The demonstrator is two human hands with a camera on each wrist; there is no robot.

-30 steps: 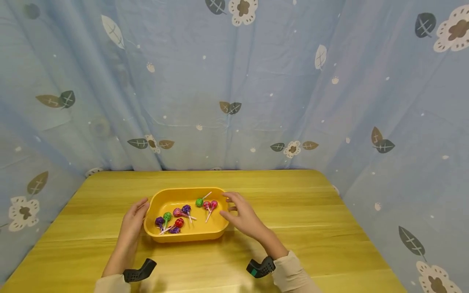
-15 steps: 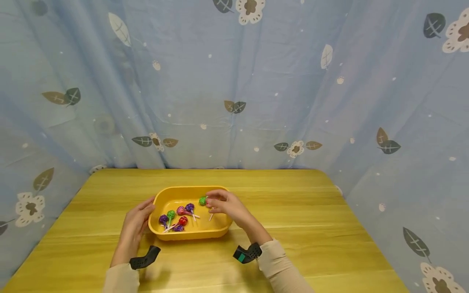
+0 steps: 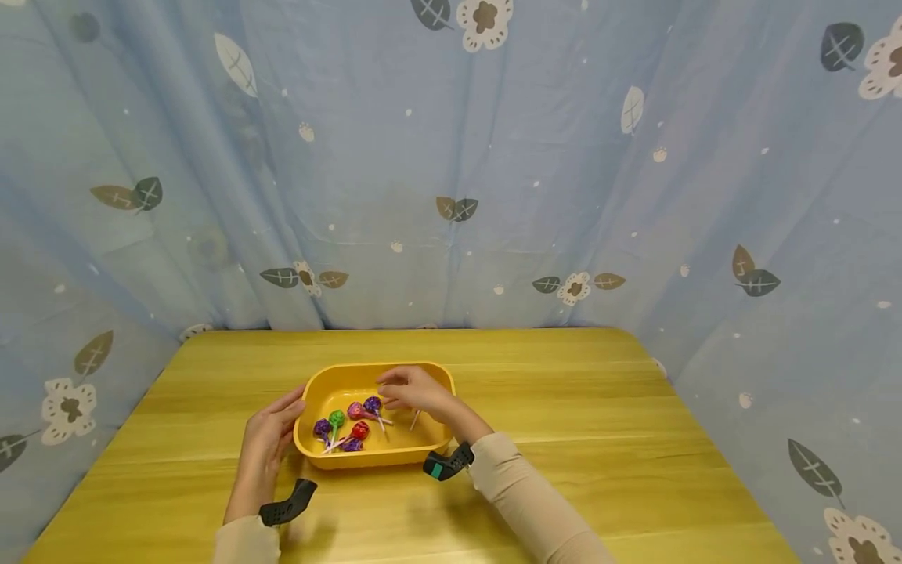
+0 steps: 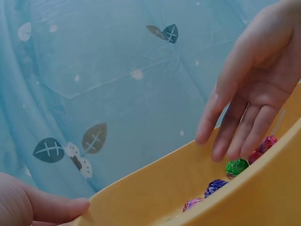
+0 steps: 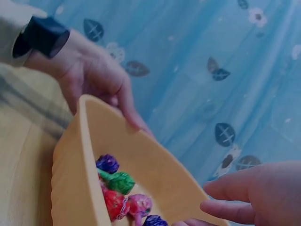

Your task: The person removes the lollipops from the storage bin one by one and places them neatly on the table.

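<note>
In the head view, a yellow plastic basket (image 3: 384,458) holds several wrapped lollipops. My left hand (image 3: 266,439) is at its left end, and the thumb (image 4: 70,210) touches the rim from outside with straight fingers. Over the inside of the basket reaches my right hand (image 3: 416,392), fingers extended and slightly bent, gripping nothing that I can see. Beneath its fingers in the left wrist view lie a green lollipop (image 4: 236,166) and pink ones (image 4: 268,143). A red lollipop (image 3: 360,430), another green one (image 3: 337,418) and purple ones (image 3: 322,428) are grouped at the left.
The basket stands on a yellow wood-grain table (image 3: 564,439). Behind and beside the table hangs a blue curtain (image 3: 366,157) with leaf and flower prints. Black wrist cameras (image 3: 289,503) are strapped to both wrists.
My right hand has moved left from the basket's right rim to over its inside, covering the right-hand lollipops. My left hand stays at the left end. The head view has shifted slightly.
</note>
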